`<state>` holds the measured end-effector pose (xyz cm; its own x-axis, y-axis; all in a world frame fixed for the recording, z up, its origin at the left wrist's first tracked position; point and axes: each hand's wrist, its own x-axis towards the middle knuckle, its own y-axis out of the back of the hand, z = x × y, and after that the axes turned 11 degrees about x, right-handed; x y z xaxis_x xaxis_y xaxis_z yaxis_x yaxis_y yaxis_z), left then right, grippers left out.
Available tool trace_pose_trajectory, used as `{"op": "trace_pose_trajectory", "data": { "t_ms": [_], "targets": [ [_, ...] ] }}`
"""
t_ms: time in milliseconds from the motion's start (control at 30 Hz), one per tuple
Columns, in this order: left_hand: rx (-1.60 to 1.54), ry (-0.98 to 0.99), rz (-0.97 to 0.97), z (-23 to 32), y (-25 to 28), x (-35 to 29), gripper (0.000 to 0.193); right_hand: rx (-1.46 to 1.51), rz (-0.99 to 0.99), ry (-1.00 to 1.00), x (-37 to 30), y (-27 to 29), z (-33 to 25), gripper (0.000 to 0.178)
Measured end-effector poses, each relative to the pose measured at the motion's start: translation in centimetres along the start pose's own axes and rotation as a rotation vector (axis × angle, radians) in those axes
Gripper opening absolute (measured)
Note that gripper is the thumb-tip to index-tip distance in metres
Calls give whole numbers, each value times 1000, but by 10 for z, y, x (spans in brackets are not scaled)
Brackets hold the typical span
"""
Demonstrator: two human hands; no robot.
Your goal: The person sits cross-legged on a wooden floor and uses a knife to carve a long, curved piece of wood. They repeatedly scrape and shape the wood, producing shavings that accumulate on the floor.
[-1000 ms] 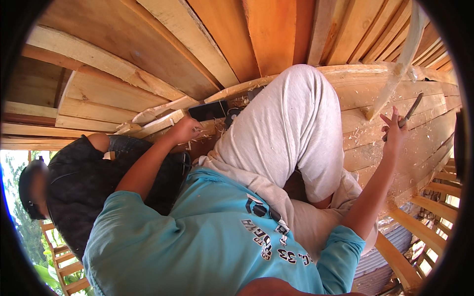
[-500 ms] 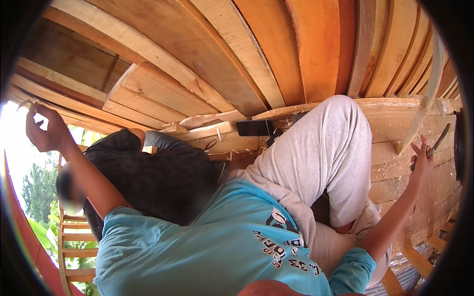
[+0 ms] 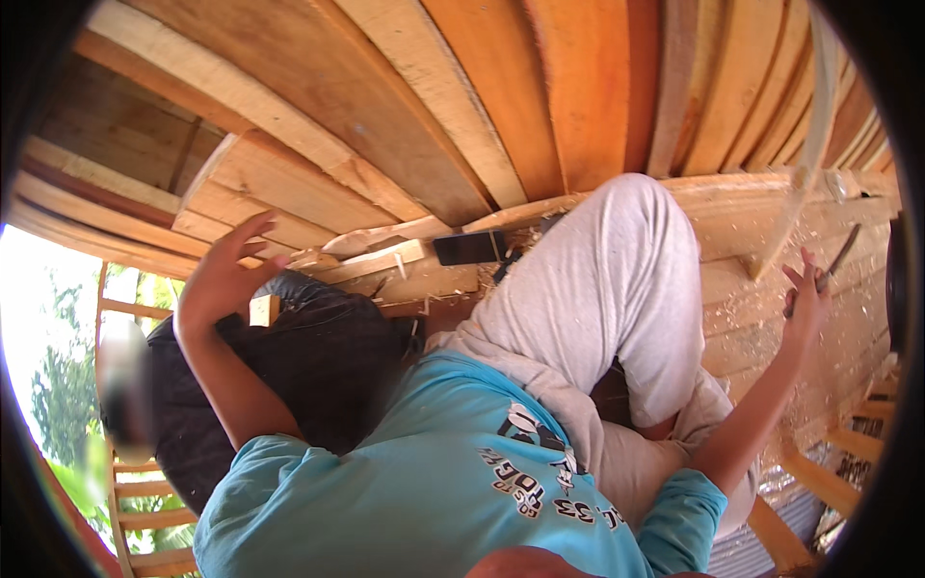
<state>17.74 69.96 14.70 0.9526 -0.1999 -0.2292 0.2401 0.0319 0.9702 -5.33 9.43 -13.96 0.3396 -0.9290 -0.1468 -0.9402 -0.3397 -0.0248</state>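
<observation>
Looking down from the head camera, it's planks everywhere: curved wooden planking point(image 3: 540, 106) fills the top of the frame, and the person in a teal shirt point(image 3: 434, 482) and grey trousers point(image 3: 597, 299) sits wedged in among it.

The right hand point(image 3: 805, 303) is out at the far right, up against the side boards point(image 3: 752, 241). It's gripping a thin dark tool point(image 3: 840, 252), which pokes up and to the right from the hand. A couple of fingers stick out loose, so it's a light hold, not a full fist. I can't tell whether the tip touches the wood. There are shavings and sawdust point(image 3: 761, 318) on the boards just below that hand.

The left hand point(image 3: 224, 275) is raised on the other side with fingers spread wide apart and nothing in it. It hovers just in front of the lighter planks point(image 3: 260, 202) and above another person in dark clothes point(image 3: 299, 376), who is crouched at lower left.

A flat black rectangular thing point(image 3: 469, 248) lies on a ledge near the raised knee, well apart from both hands.

My read: this is a mid-work moment, with the tool in hand at the boards and the free hand up for balance or reaching. Any move with that tool calls for a firmer grip first, and a steady place for the left hand.
</observation>
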Motion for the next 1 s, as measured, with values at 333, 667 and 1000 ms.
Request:
{"op": "trace_pose_trajectory", "data": {
  "t_ms": [333, 667, 1000],
  "targets": [
    [-47, -589, -254, 115, -239, 165, 31, 44, 106, 14, -25, 10, -20, 28],
    [6, -1010, 88, 180, -329, 222, 52, -9, 142, 27, -26, 16, -12, 37],
    [434, -1102, 83, 210, -346, 238, 48, -50, 141, -9, -31, 7, -13, 33]
  ]
}}
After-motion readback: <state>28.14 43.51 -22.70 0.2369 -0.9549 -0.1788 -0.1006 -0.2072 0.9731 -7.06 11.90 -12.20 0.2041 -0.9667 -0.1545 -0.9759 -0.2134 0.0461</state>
